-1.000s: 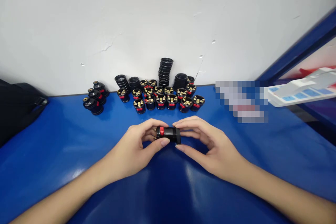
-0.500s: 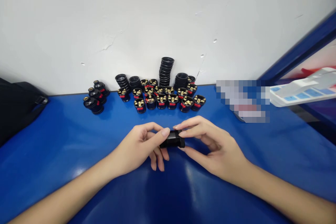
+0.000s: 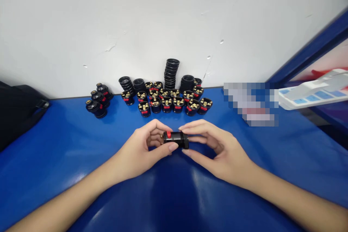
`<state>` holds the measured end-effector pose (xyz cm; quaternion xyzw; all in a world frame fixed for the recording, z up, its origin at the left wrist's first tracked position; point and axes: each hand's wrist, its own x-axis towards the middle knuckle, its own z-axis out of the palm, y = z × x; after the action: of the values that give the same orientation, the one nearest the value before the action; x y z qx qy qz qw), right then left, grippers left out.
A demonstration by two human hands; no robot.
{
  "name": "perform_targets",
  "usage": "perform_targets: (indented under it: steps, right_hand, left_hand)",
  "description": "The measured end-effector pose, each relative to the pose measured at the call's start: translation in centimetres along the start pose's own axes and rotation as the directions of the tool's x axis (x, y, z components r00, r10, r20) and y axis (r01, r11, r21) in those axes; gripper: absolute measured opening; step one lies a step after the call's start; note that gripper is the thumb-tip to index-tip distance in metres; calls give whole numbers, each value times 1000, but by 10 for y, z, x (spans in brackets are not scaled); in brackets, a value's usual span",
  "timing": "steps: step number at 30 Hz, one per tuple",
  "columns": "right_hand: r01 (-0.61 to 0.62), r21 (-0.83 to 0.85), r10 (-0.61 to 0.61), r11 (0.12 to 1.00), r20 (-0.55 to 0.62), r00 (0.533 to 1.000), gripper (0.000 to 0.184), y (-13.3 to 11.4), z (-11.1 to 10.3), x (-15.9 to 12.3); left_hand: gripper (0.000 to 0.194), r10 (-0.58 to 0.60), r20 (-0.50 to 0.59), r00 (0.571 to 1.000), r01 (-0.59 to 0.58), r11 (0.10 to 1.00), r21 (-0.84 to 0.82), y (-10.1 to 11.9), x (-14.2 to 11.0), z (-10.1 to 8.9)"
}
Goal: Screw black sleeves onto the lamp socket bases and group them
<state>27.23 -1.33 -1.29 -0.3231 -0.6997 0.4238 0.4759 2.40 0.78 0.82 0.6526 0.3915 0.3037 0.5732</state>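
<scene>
Head: likely threading ring (image 3: pixel 186 141)
Left hand (image 3: pixel 141 150): gripping socket (image 3: pixel 174 137)
Right hand (image 3: pixel 225 148): pinching ring
Next move: probably coaxial turning

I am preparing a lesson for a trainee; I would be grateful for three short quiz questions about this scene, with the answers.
1. How many domed black pieces stand at the picture's left?
2. Fill in: the held black part has a ____ tab.
3. True or false: the tall black stack is nearer the wall than the left grip is.

Key: 1. three; 2. red; 3. true.
</scene>
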Motion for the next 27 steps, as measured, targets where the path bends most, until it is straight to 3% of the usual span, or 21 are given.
perform_targets:
  steps: [3, 5, 7, 9, 12, 15, 17, 19, 23, 27]
  right_hand:
    - [-99, 48, 98, 994, 18, 995, 34, -3, 0, 2]
    - [-153, 72, 150, 986, 39, 988, 33, -5, 0, 2]
    - [-194, 93, 190, 977, 53, 980, 31, -6, -1, 2]
    - [-230, 122, 223, 965, 69, 972, 29, -6, -2, 2]
    - [-274, 173, 261, 946, 93, 961, 30, -4, -4, 2]
    - [-286, 181, 275, 941, 83, 958, 31, -3, -5, 3]
    - [-273, 175, 264, 946, 75, 962, 31, -3, -4, 4]
    - [-255, 164, 247, 953, 65, 967, 31, -3, -4, 4]
    - [-264, 132, 257, 956, 67, 964, 29, -3, -4, 3]
    - [-327, 133, 315, 936, 101, 944, 26, -3, -5, 4]
  left_hand:
    - [30, 297, -16, 955, -273, 898, 344, -7, -3, -5]
    - [32, 516, 62, 854, -474, 725, 499, -11, -4, -8]
    - [36, 653, 163, 739, -612, 550, 568, -13, -3, -9]
    - [39, 691, 209, 692, -651, 472, 595, -13, -2, -10]
    - [42, 664, 170, 728, -618, 529, 581, -11, -1, -9]
    - [52, 559, 92, 824, -503, 647, 572, -8, -3, -9]
    - [37, 453, 63, 889, -396, 695, 600, -5, -3, -9]
    - [23, 378, 78, 923, -342, 706, 620, -3, -4, -8]
    - [31, 413, 100, 905, -384, 693, 610, -5, -4, -8]
    - [38, 527, 148, 837, -493, 607, 623, -11, -1, -11]
